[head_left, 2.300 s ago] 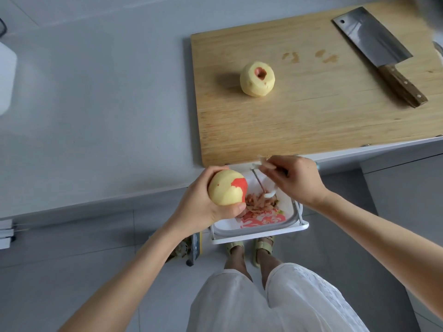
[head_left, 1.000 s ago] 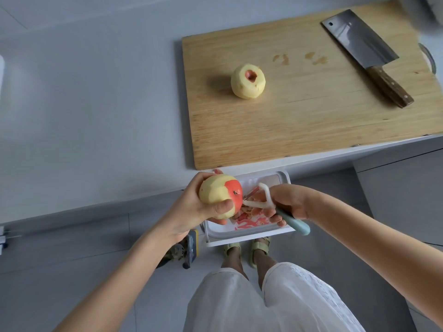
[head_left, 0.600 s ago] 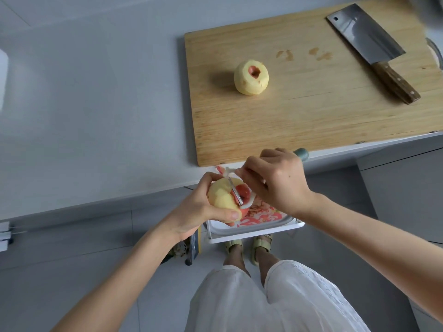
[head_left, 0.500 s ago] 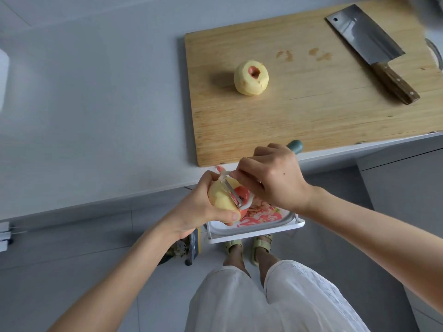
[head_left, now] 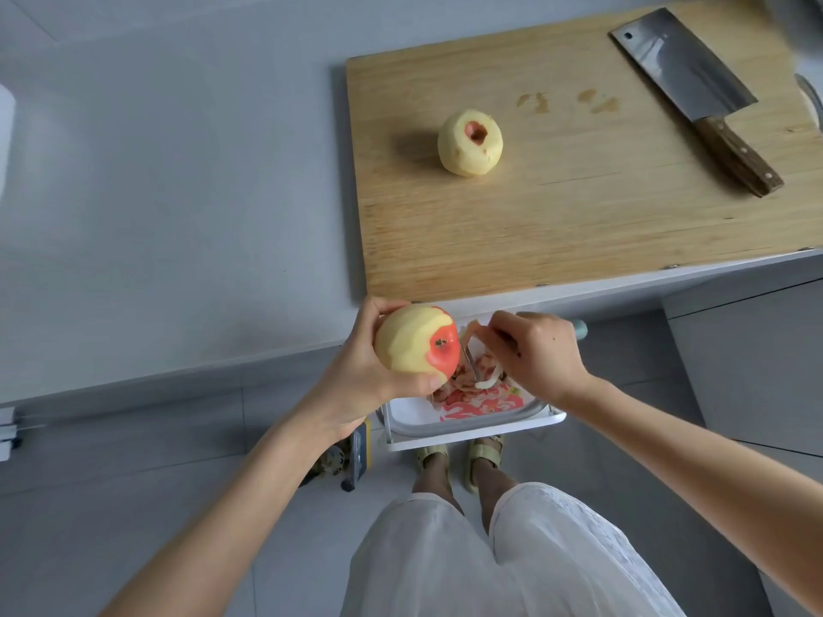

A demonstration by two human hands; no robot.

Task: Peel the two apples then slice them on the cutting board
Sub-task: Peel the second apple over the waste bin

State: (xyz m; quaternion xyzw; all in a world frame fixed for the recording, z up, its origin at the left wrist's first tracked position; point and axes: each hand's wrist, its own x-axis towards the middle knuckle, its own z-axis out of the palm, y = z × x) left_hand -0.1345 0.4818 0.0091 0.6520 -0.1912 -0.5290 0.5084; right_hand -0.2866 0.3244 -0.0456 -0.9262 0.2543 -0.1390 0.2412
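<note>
A grey counter (head_left: 178,193) carries a wooden cutting board (head_left: 579,224), where a cleaver (head_left: 686,82) and one peeled apple (head_left: 470,144) lie well apart. Over a peel bin (head_left: 472,431), a second apple (head_left: 414,345), red only round its stem, is held in the left hand's (head_left: 356,385) curled grip. A peeler (head_left: 468,362) is clasped in the right hand's (head_left: 541,354) closed grip. The wet fruit could be dropped, or a thumb nicked by a slipped stroke. Half a second earlier the blade was laid on the red patch; now it is drawn clear.
</note>
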